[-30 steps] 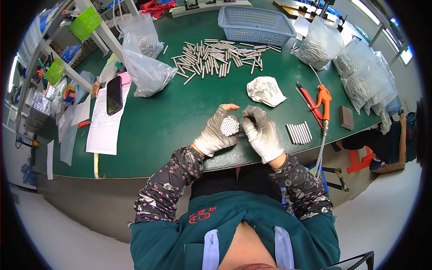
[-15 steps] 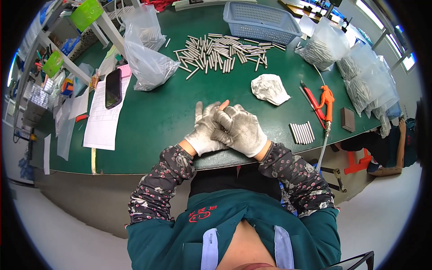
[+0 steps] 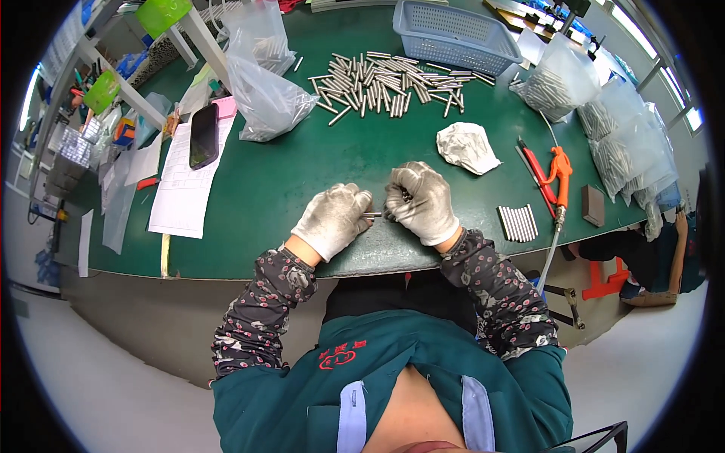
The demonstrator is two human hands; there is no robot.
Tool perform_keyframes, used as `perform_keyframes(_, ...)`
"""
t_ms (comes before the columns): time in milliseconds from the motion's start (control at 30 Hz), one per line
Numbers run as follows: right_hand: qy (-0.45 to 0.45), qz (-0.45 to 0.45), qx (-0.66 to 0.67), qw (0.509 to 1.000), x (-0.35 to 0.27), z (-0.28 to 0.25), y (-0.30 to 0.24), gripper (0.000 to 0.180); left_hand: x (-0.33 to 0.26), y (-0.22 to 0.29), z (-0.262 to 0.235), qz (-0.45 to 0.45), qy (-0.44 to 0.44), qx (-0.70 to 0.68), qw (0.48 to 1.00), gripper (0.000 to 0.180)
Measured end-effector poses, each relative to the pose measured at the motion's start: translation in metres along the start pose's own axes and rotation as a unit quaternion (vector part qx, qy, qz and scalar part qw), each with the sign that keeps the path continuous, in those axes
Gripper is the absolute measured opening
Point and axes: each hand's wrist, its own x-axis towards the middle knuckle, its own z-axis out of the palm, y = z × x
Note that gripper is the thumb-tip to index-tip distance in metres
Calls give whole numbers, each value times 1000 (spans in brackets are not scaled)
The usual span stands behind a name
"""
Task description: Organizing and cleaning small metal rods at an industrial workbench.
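Observation:
Both of my hands wear off-white gloves with greyish smudges and are held low over the green table near its front edge. My left hand [image 3: 331, 219] is closed, and a short metal pin [image 3: 374, 215] sticks out of its fingertips toward the other hand. Curled into a fist just to the right, my right hand [image 3: 425, 202] grips metal pins whose ends show between thumb and fingers; how many is hidden. A neat row of pins [image 3: 518, 223] lies to the right. Farther back spreads a loose pile of similar pins [image 3: 385, 84].
A crumpled white cloth [image 3: 466, 148], an orange air gun [image 3: 559, 177] with hose, a red-handled tool [image 3: 536, 172] and a brown block [image 3: 593, 205] lie right. Behind stand a blue basket [image 3: 457, 38] and bags of pins [image 3: 559, 87]. A phone [image 3: 204, 136] rests on papers at left.
My hands were laid over each other; now they are apart side by side, with pins showing in their fingers. The whole view has shifted slightly.

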Motion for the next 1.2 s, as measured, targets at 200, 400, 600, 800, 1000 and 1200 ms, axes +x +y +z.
perform_keyframes(200, -63, -9, -77, 995, -1, -7, -6, 9, 1, 7, 5, 36, -46, 114, 992, 16)
perform_keyframes(400, -132, -36, -121, 983, -2, -12, -9, 12, 9, -1, -15, 53, -33, 15, 998, 10)
perform_keyframes(600, -115, -25, -92, 989, -2, -11, -9, 14, 6, -10, 10, 18, 102, -308, 946, 18)
perform_keyframes(800, -108, 2, -62, 992, -1, -12, -9, 29, 10, -10, 17, 44, 130, -334, 933, 21)
perform_keyframes(1000, -120, -21, -61, 991, 2, -10, -6, 38, 15, -13, 40, 14, 109, -459, 881, 48)
perform_keyframes(1200, -206, -53, -115, 970, 11, -16, -17, 30, 12, -10, 26, -39, 50, -610, 790, 110)
